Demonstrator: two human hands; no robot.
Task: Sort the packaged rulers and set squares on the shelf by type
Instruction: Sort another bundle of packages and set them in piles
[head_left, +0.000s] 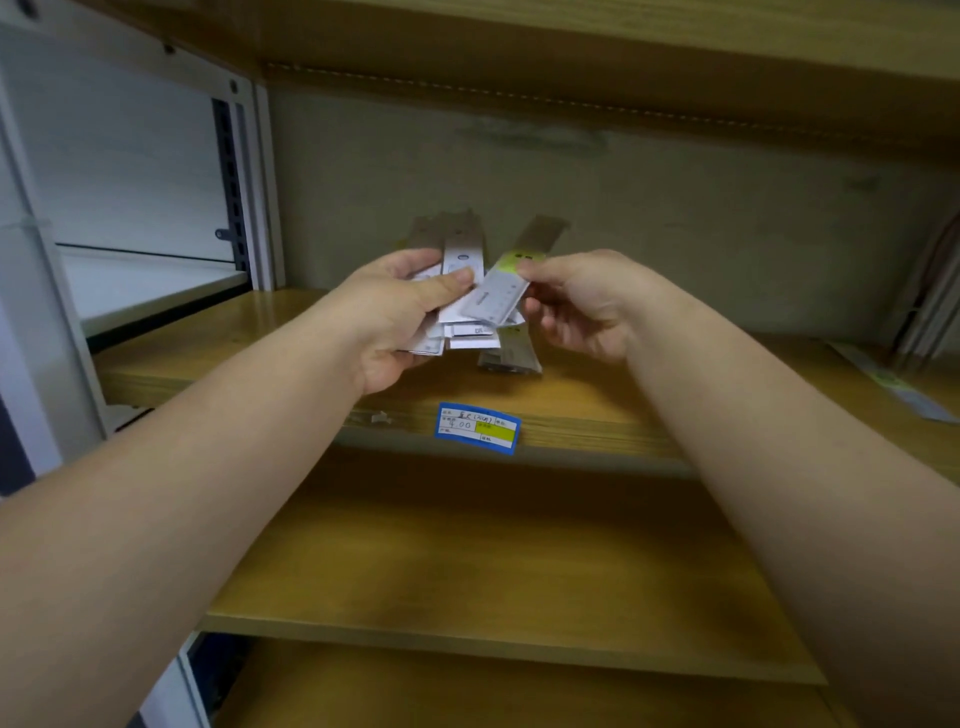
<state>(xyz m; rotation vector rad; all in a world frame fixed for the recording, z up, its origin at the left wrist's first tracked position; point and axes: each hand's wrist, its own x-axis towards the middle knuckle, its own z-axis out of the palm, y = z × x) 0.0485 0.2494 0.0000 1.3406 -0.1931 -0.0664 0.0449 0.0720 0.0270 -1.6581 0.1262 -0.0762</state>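
Observation:
My left hand grips a fanned bundle of several packaged rulers, white and grey, held above the middle wooden shelf. My right hand pinches one packaged ruler with a yellow-green header between thumb and fingers, its lower end overlapping the bundle. One more packaged ruler lies flat on the shelf under the hands. Another packaged ruler with a green mark lies on the shelf at the far right.
A blue and yellow price label is stuck on the shelf's front edge. Below is a lower wooden shelf. A grey metal upright and a white shelf stand at the left. Long items lean at the far right.

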